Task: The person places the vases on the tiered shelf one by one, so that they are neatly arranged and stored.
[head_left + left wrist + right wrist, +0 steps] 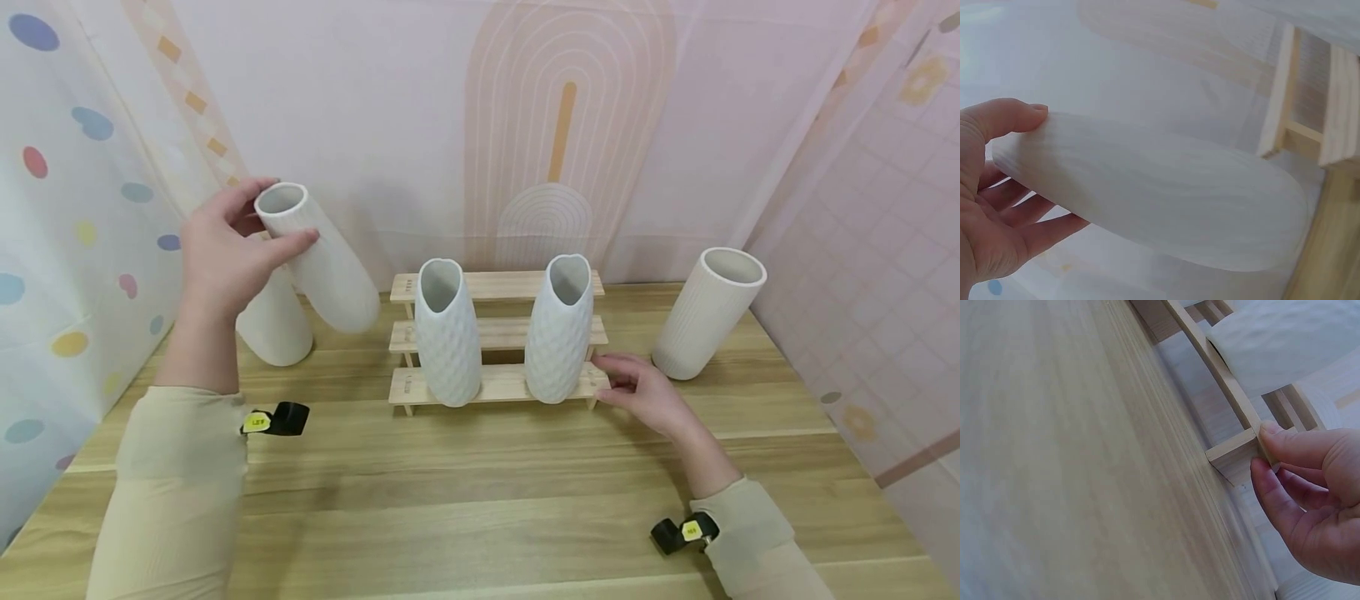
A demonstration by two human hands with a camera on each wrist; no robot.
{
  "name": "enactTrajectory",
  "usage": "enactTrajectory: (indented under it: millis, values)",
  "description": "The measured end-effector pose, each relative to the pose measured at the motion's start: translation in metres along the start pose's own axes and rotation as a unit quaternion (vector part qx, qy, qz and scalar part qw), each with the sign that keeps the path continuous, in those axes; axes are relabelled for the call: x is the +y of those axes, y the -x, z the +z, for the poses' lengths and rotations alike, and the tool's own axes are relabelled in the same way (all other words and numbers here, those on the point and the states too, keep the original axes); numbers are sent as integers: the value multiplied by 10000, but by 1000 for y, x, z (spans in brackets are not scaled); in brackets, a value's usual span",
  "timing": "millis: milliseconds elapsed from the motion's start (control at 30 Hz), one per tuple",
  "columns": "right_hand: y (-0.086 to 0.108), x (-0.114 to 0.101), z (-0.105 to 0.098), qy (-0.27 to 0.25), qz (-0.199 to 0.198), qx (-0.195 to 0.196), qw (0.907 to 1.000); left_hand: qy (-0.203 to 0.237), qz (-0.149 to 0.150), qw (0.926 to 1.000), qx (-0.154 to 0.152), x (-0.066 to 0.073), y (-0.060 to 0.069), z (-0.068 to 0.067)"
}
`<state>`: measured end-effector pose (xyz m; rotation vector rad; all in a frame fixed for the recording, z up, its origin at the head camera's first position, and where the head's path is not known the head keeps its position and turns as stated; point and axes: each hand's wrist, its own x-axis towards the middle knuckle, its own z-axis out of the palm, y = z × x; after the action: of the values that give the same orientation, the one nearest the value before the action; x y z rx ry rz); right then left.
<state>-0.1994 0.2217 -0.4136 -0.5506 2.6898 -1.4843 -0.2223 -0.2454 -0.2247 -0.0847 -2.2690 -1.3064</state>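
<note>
My left hand point(225, 250) grips a white ribbed vase point(333, 279) near its rim. That vase leans, its base toward the stand, and appears raised off the table; in the left wrist view the thumb lies on one side of the vase point(1160, 187) and the fingers on the other. My right hand point(641, 392) pinches the right end of the lowest step of a three-step wooden stand point(495, 385), thumb on top and a finger below in the right wrist view. Two white dimpled vases, a left one point(450, 350) and a right one point(558, 342), stand on that step.
Another white vase point(277, 325) stands on the table behind my left hand, partly hidden. A ribbed white vase point(708, 312) stands right of the stand. The wood-grain table point(450, 500) is bordered by patterned cloth point(360, 100) at the back and sides.
</note>
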Motion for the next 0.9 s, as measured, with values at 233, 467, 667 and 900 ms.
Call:
enactTrajectory:
  millis: [233, 467, 667, 900]
  values:
    - [-1, 0, 0, 41, -30, -18, 10000, 324, 74, 9994, 125, 23, 1, 0]
    - [0, 1, 0, 78, -15, -10, 10000, 334, 258, 9991, 23, 41, -1, 9]
    - [-1, 0, 0, 83, -4, -18, 10000, 326, 670, 9972, -18, 56, -2, 25]
    - [-2, 1, 0, 88, -10, -9, 10000, 568, 846, 9946, -175, 72, -4, 45]
